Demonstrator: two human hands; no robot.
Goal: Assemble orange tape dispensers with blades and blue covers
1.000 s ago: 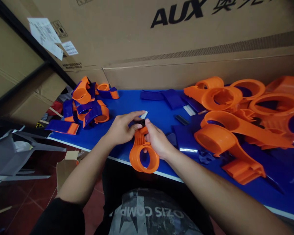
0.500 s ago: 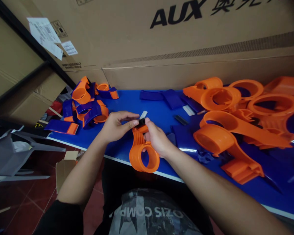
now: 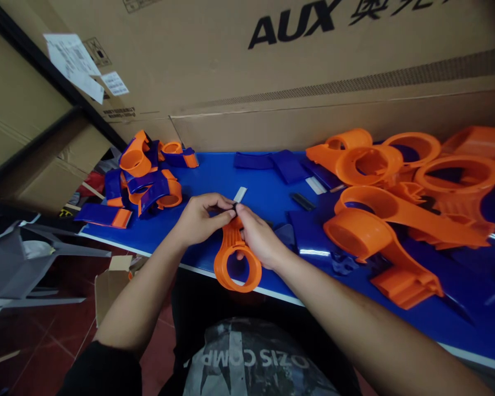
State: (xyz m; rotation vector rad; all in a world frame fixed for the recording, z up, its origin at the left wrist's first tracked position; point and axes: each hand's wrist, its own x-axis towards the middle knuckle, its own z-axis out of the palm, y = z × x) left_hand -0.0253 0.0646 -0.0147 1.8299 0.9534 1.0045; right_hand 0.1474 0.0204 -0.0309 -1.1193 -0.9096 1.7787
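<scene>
Left hand (image 3: 204, 220) pinching mostly hidden black piece (image 3: 235, 207) at far end of orange holder (image 3: 231, 237); right hand (image 3: 258, 235) gripping holder over worktop (image 3: 210, 175) edge. Loose pinch could let black piece slip crooked.

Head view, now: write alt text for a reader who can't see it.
A person's right hand holds an orange ringed part at the edge of a blue table, the left hand touching its far end. Blue-and-orange pieces are piled at left and plain orange parts at right, before a large cardboard box marked AUX.
</scene>
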